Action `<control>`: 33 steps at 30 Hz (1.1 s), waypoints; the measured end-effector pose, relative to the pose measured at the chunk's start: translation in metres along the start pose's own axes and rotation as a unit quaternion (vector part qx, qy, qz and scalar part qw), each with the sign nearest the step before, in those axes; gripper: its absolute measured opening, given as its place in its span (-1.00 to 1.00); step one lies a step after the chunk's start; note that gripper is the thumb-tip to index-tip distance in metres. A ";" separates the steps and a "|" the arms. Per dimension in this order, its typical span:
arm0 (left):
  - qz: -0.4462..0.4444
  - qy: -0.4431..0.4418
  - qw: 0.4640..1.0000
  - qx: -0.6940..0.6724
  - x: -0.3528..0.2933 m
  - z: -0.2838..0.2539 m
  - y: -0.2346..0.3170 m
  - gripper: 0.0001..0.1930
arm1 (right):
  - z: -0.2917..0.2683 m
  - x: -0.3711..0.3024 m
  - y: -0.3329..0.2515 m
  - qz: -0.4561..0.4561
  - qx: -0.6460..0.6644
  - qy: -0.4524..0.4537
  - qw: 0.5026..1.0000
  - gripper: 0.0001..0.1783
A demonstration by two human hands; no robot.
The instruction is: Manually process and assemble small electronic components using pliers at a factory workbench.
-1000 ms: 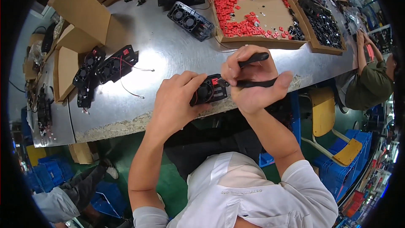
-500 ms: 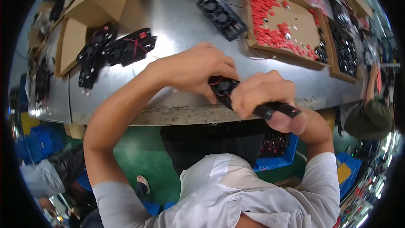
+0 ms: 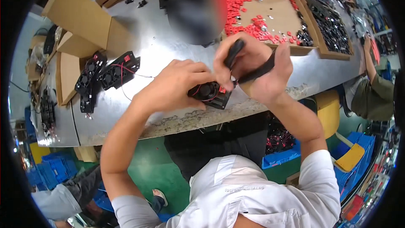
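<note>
Wrapped round one end of a black fan part (image 3: 218, 101), my left hand (image 3: 175, 86) holds it tight; just right of it, my right hand (image 3: 256, 54) holds a black tool (image 3: 258, 71), handles spread; past both sits a box (image 3: 280, 14) of red bits (image 3: 235, 10)

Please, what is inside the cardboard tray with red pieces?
The tray holds red pieces, mostly left, and small black parts along the right. The right hand covers its near left corner; a blur hides part of its left edge.
</note>
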State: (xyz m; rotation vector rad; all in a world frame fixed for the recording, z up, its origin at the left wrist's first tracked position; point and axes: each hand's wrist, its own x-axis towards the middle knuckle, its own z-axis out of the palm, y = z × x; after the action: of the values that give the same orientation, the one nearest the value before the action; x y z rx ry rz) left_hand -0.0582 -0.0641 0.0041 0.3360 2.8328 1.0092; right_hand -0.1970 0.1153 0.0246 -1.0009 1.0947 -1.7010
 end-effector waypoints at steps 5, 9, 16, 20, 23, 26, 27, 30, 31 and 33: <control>-0.081 0.120 0.987 0.067 -0.013 0.031 0.033 -0.31 | -0.006 -0.025 0.006 -0.142 0.138 0.093 0.976 0.16; -0.118 0.173 0.974 0.081 -0.019 0.050 0.054 -0.29 | -0.003 -0.037 0.014 -0.158 0.142 0.130 0.968 0.13; -0.199 0.246 0.942 0.112 -0.016 0.072 0.073 -0.29 | 0.011 -0.025 0.024 -0.155 0.127 0.177 0.964 0.10; -0.221 0.262 0.932 0.117 -0.014 0.079 0.075 -0.30 | 0.015 -0.022 0.029 -0.162 0.095 0.193 0.963 0.07; -0.227 0.256 0.932 0.120 -0.015 0.083 0.074 -0.33 | 0.017 -0.020 0.032 -0.167 0.082 0.204 0.961 0.05; -0.230 0.260 0.929 0.131 -0.014 0.086 0.074 -0.32 | 0.017 -0.019 0.033 -0.172 0.063 0.217 0.959 0.05; -0.229 0.260 0.929 0.130 -0.014 0.086 0.074 -0.32 | 0.017 -0.019 0.033 -0.175 0.059 0.220 0.958 0.05; -0.230 0.260 0.928 0.132 -0.014 0.086 0.075 -0.32 | 0.018 -0.019 0.032 -0.170 0.066 0.228 0.956 0.05; -0.229 0.261 0.929 0.131 -0.014 0.087 0.074 -0.32 | 0.018 -0.019 0.032 -0.170 0.065 0.228 0.956 0.05; -0.228 0.262 0.929 0.131 -0.014 0.086 0.074 -0.32 | 0.018 -0.019 0.033 -0.174 0.062 0.225 0.957 0.05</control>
State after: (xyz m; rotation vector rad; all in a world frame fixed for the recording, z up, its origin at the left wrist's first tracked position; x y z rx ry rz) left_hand -0.0167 0.0404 -0.0153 -0.6504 3.2668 0.6957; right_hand -0.1671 0.1203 -0.0046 -0.7754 1.1191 -2.3374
